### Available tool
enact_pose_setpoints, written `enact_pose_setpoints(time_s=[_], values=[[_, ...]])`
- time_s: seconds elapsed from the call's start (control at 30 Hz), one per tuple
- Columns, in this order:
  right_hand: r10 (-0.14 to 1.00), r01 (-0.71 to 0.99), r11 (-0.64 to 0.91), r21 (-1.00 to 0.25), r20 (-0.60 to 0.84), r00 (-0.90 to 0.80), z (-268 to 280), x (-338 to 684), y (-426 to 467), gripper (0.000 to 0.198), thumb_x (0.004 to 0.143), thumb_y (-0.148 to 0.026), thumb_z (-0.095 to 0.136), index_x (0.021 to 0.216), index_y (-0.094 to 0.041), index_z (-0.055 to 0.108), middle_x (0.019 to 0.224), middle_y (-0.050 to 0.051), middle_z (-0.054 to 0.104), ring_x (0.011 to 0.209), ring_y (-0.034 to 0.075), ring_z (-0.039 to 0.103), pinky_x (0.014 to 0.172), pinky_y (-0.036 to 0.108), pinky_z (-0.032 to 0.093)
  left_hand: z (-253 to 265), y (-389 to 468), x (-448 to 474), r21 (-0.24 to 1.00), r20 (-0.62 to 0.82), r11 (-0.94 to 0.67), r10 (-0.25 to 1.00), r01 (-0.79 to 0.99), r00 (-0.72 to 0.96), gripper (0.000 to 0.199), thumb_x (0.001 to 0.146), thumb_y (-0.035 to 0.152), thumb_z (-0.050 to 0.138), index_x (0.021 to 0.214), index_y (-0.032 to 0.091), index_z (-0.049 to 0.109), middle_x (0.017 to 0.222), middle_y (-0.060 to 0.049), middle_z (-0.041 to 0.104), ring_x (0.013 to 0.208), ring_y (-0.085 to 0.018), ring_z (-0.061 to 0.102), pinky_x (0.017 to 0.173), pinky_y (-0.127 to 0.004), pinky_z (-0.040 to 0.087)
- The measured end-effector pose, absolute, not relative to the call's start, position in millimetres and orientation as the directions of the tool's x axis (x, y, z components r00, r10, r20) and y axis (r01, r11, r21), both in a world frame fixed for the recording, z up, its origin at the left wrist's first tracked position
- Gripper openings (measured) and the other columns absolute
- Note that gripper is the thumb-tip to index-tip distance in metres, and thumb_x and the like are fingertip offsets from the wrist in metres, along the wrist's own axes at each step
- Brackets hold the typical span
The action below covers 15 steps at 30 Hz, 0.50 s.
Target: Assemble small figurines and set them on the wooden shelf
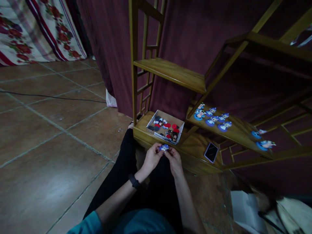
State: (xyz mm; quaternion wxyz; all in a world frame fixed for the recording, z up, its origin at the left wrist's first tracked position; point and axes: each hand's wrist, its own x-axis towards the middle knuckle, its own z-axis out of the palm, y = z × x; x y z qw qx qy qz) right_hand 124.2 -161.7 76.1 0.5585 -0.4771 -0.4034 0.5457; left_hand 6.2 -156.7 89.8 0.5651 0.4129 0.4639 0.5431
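Between the fingertips of my left hand (154, 156) and my right hand (174, 158) is a small blue and white toy figurine (164, 147), pinched from both sides above my lap. Just beyond my hands an open cardboard box (148, 126) rests on the wooden shelf unit's lower board. Inside it lie red discs (175, 130), dark discs (156, 128) and small figure pieces (161, 122). To the right, several blue-based figurines (211, 121) stand on a raised shelf. Two more figurines (265, 145) are farther along that shelf.
A phone (211, 152) lies on the lower board (197, 143) right of the box. A bare shelf (175, 73) juts out above the box. White bags (246, 208) sit on the floor at lower right. A thin black cable (48, 96) crosses the tiles at left.
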Motion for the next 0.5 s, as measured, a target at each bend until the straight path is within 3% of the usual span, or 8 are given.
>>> enact_pose_setpoints(time_s=[0.17, 0.5], values=[[0.992, -0.246, -0.053, -0.968, -0.08, 0.101, 77.9, 126.1, -160.9, 0.03, 0.066, -0.032, 0.068, 0.094, -0.019, 0.064, 0.097, 0.005, 0.068, 0.092, 0.02, 0.06, 0.089, 0.039, 0.044, 98.9, -160.2, 3.1, 0.993, -0.013, 0.011, 1.0, -0.114, -0.021, 0.024, 0.064, 0.019, 0.068, 0.088, 0.02, 0.067, 0.082, -0.004, 0.066, 0.073, -0.016, 0.057, 0.07, -0.024, 0.043], [0.977, -0.379, -0.166, -0.91, -0.203, 0.059, 79.5, 129.3, -161.5, 0.028, 0.062, -0.031, 0.072, 0.086, -0.018, 0.067, 0.091, 0.005, 0.068, 0.083, 0.019, 0.062, 0.077, 0.035, 0.05, 94.4, -151.9, 5.5, 0.915, -0.211, 0.227, 0.974, -0.334, 0.085, 0.024, 0.061, 0.022, 0.071, 0.082, 0.012, 0.067, 0.071, -0.004, 0.066, 0.058, -0.012, 0.057, 0.059, -0.023, 0.046]])
